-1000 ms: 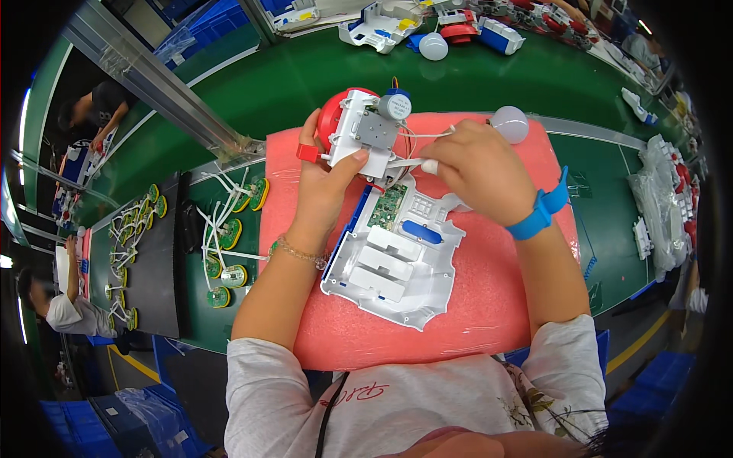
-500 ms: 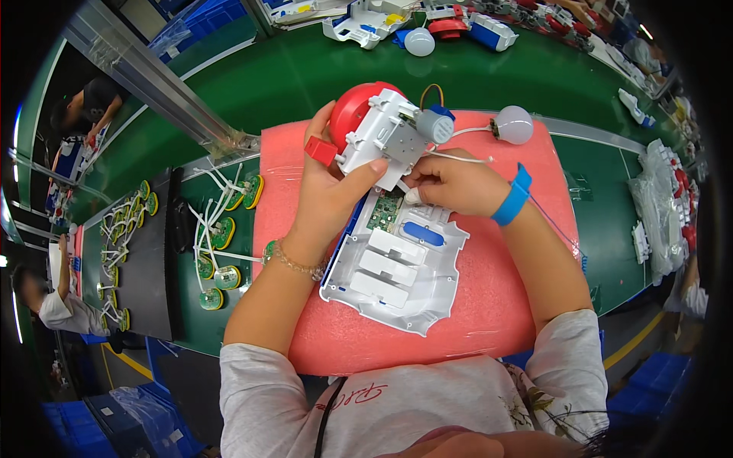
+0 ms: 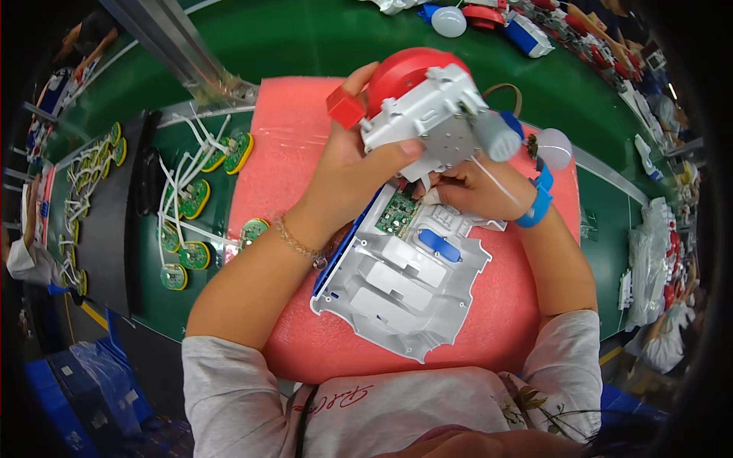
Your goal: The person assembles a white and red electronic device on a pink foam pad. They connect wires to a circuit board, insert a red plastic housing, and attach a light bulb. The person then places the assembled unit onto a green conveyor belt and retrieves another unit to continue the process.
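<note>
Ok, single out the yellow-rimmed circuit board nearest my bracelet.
The yellow-rimmed circuit board just left of the beaded bracelet, beside the left forearm; the other boards lie farther away.

On the pink mat (image 3: 290,114), the white shell (image 3: 389,282) has a blue edge, a blue oval (image 3: 439,245) and a green circuit board (image 3: 396,214), while over the mat the dome (image 3: 412,70) is red and its frame (image 3: 420,109) white. Left of the mat, the discs (image 3: 195,200) are green with yellow rims; right of it, the bench (image 3: 607,202) is green. Below the mat, the grey shirt (image 3: 439,404) carries red script and a flower print (image 3: 527,398).
</note>
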### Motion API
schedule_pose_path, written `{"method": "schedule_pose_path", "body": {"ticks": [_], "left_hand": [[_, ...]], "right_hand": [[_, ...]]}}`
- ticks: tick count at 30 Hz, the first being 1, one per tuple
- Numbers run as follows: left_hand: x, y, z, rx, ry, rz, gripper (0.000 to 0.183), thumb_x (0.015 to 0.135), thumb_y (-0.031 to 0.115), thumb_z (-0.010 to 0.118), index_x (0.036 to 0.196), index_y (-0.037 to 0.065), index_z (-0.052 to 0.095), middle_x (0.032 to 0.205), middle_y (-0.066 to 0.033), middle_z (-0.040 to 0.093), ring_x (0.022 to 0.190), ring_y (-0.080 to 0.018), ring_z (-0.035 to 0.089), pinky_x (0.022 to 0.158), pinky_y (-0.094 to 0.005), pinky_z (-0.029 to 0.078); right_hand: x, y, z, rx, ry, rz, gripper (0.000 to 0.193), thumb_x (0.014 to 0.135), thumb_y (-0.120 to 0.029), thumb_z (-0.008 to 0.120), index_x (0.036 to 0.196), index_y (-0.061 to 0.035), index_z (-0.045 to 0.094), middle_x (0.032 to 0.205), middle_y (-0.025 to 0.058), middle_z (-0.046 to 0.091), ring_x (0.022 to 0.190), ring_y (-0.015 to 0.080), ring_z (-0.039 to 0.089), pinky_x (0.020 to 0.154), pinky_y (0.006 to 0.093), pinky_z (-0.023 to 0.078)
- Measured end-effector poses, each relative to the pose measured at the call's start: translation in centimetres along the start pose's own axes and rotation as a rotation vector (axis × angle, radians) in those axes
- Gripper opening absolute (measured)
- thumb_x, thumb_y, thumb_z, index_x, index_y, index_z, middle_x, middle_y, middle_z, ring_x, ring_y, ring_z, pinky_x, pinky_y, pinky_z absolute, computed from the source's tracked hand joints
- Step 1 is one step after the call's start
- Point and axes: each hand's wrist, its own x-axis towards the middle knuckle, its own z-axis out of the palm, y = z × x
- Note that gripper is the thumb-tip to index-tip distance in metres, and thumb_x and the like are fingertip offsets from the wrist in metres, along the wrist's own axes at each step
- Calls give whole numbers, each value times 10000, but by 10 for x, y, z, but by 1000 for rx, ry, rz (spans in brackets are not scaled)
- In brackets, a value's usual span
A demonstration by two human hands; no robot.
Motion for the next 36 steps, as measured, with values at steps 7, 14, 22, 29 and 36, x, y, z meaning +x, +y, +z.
{"method": "schedule_pose_path", "body": {"ticks": [7,14,22,29,36], "left_hand": [[-2,1,2,-80,12,5,776,730,94,662,1320,46,160,1217,-111,404,1120,-188,422,912,-321,386],[-2,0,0,17,-35,50,787,713,89,683,1312,62,174,1218,-97,387,1116,-182,422,904,-328,400],[-3,-2,2,24,-57,98,769,714,70,670,1308,66,182,1217,-91,387,1115,-174,420,906,-327,399],[-4,-1,1,0,-47,40,777,709,60,665,1315,65,178,1230,-90,379,1145,-174,392,929,-334,375],[-5,-1,2,21,-61,81,794,692,60,670,1317,68,180,1242,-91,365,1156,-193,388,956,-351,346]], "right_hand": [[-2,-4,3,-216,-6,-30,230,701,13,527,891,-42,643,851,93,631,808,220,601,744,314,467],[-1,-8,-2,-155,-16,-74,326,667,25,547,984,-30,601,902,87,640,886,204,606,782,321,473],[-4,-5,3,-75,95,-193,180,794,-108,554,950,-94,641,899,74,631,838,228,594,753,321,458],[-4,-6,1,62,61,-182,177,786,-89,568,952,-61,621,912,86,627,838,211,596,755,305,462],[-7,-5,2,-5,138,-205,228,773,-95,580,1000,-81,596,907,91,623,826,219,597,734,316,472]]}}
